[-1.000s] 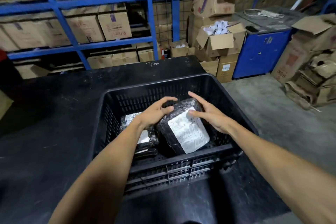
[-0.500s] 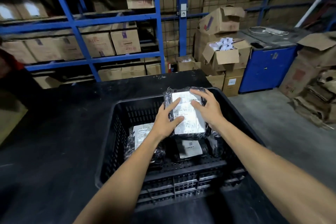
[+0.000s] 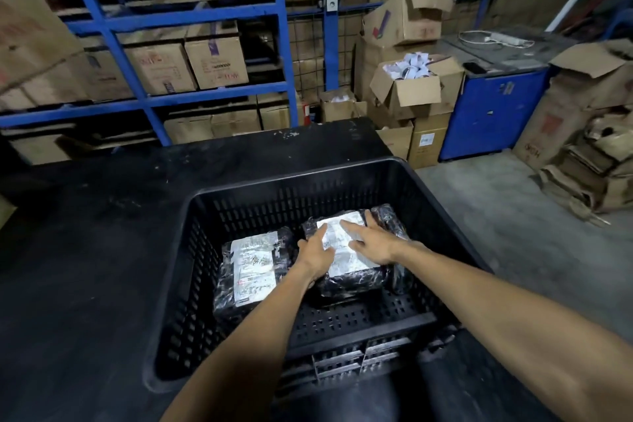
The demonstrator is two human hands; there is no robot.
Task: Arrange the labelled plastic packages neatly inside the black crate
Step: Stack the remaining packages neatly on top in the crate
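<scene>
Both hands lie flat on the label of the right package (image 3: 352,250), which sits inside the crate (image 3: 342,178) toward its far right corner. The left hand (image 3: 313,255) is spread with the palm down on the near left part of the label. The right hand (image 3: 371,241) is also spread, fingers pointing to the crate's far wall. Nothing is pinched; I judge they press the package down so that it lies level. The left package (image 3: 253,271) lies just beside it, label up, near the crate's left wall. Their edges seem to touch, though the left arm hides part of this. The near part of the crate floor is bare, probably room for more.
</scene>
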